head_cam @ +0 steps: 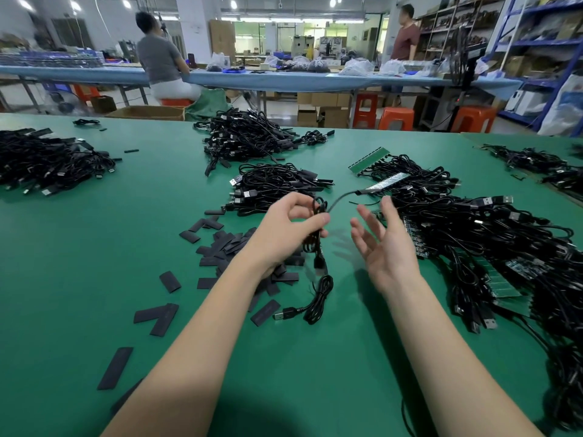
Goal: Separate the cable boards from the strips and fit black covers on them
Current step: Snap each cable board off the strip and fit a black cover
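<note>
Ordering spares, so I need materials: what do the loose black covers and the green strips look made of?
Black covers: flat, matte pieces, likely soft plastic or heat-shrink sleeving; dull, no shine. Green strips: rigid, straight-edged panels scored into sections, probably circuit-board laminate with green coating.

Single head view, wide-angle, worn on the person's head. Faces forward and tilted down over the green surface (94,247). Both forearms enter from the bottom edge; left hand (291,228) and right hand (386,247) sit close, near frame centre. Top third looks across the room to a far blue bench (284,78) and shelves (536,42) at right. Edges bend from lens distortion. No second view.
</note>
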